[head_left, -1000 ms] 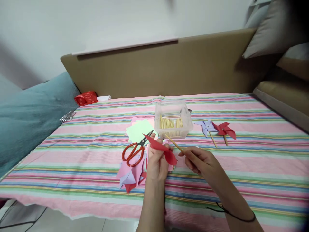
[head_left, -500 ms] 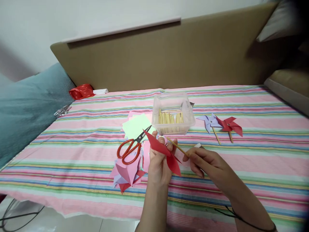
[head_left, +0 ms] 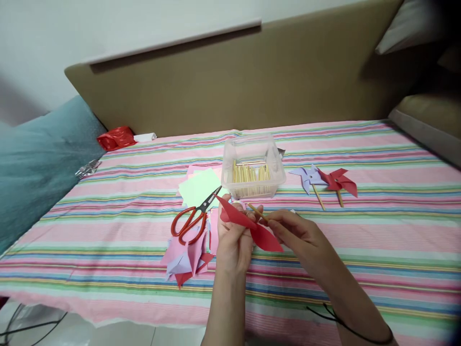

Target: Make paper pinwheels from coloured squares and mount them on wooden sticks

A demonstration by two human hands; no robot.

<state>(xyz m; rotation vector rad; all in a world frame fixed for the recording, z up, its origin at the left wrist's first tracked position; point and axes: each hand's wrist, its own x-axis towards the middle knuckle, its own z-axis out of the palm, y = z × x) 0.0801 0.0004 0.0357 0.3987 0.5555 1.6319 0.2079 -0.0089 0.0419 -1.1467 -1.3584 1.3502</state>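
Note:
My left hand (head_left: 234, 240) is closed on a red paper pinwheel (head_left: 264, 237), held edge-on above the cloth. Between the fingers of my right hand (head_left: 293, 230) is a thin wooden stick (head_left: 256, 210), slanting up to the left just behind the pinwheel. Whether the stick touches the pinwheel's centre is hidden. Left of my hands lie orange-handled scissors (head_left: 194, 218), partly over folded pink, lilac and red paper pieces (head_left: 185, 257). Beyond my hands stands a clear plastic box (head_left: 254, 192) with several wooden sticks (head_left: 248, 174) in it.
A lilac pinwheel (head_left: 310, 179) and a red pinwheel (head_left: 337, 180) on sticks lie at the right. Pale green paper (head_left: 200, 187) is stacked beside the box. Striped cloth (head_left: 108, 230) covers the surface. A red plastic bag (head_left: 115, 138) rests at the back left.
My right hand has moved left and slightly up, closer to my left hand, bringing the stick in behind the pinwheel. The red pinwheel has turned a little. The whole view has shifted slightly.

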